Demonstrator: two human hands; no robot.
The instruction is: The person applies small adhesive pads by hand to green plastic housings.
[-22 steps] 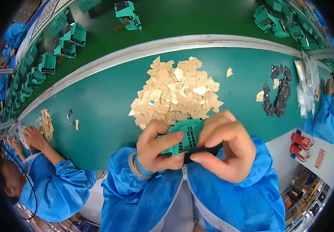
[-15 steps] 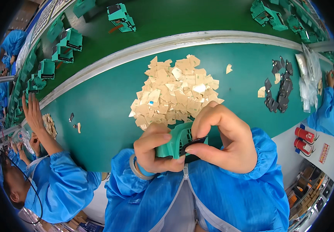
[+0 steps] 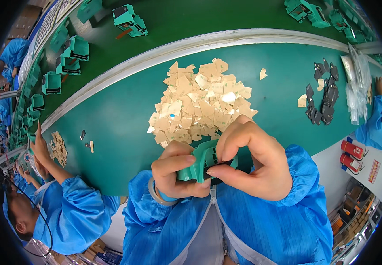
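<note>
Close to my chest, my left hand is closed round a green plastic housing with a slotted side. My right hand pinches a thin black plastic piece between thumb and fingers, against the right side of that housing. The fingers hide part of the black piece, and I cannot tell whether it is seated. Just beyond my hands lies a heap of cream-coloured paper scraps. A cluster of black plastic parts rests on the green table to the right.
Past a pale rail, a green belt carries several green housings. Clear plastic bags lie at far right. A co-worker in blue sits at left by a smaller scrap pile. Red fire extinguishers stand at right.
The black piece has turned and sits closer against the housing. My right fingers have shifted slightly left. The co-worker's raised hand at left has lowered. The whole view has shifted a little.
</note>
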